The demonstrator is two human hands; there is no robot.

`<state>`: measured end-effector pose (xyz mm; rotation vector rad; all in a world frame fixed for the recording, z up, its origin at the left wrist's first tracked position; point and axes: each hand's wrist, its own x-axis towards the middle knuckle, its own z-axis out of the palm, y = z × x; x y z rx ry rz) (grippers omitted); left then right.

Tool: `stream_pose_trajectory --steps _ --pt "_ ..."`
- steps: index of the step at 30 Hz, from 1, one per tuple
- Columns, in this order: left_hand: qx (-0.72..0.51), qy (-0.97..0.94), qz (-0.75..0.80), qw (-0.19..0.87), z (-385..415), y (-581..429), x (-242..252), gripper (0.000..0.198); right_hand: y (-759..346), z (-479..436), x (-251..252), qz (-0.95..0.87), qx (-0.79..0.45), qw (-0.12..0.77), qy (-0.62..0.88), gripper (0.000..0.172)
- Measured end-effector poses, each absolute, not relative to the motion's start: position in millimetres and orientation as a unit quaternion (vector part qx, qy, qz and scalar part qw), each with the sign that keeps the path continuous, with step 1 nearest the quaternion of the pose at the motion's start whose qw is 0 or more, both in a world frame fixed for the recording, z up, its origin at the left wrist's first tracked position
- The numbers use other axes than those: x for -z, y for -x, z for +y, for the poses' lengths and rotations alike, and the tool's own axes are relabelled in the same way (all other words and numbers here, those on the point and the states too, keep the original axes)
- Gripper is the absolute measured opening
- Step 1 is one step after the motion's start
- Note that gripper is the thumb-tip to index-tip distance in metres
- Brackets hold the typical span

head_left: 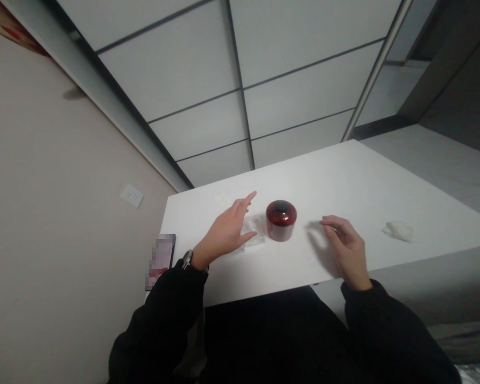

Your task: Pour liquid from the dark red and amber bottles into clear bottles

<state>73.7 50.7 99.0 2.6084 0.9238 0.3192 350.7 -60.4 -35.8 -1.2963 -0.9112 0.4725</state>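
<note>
A dark red, rounded jar with a black top stands upright on the white table. Just left of it is a small clear, see-through box or dish, partly covered by my left hand. That hand hovers over the clear piece with thumb and fingers apart; whether it touches is hard to make out. My right hand is held to the right of the jar, apart from it, with fingers bent and a gap between thumb and forefinger. Nothing shows in either hand.
A crumpled whitish cloth or tissue lies at the right of the table. By the left edge rests a phone-like flat object, partly blurred out. A wall with a socket borders the left; panelled sliding doors stand behind.
</note>
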Motion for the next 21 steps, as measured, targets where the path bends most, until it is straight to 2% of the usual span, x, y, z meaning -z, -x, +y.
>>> stream_pose_trajectory --steps 3,8,11,16,21 --pt "-0.088 -0.910 0.379 0.145 51 -74 -99 0.095 -351 -60 36 -0.404 -0.210 0.678 0.578 0.030" --pt "-0.060 -0.928 0.344 0.128 47 -75 -100 0.096 -351 -60 37 -0.409 -0.207 0.675 0.578 0.030" --pt "-0.069 -0.912 0.400 0.054 45 -78 -93 0.093 -352 -60 37 -0.409 -0.205 0.676 0.578 0.029" --pt "-0.076 -0.874 0.479 -0.006 39 -84 -77 0.047 -352 -60 37 -0.408 -0.207 0.675 0.578 0.028" --pt "-0.120 -0.867 0.477 0.075 39 -78 -74 0.021 -350 -61 35 -0.409 -0.208 0.674 0.579 0.027"
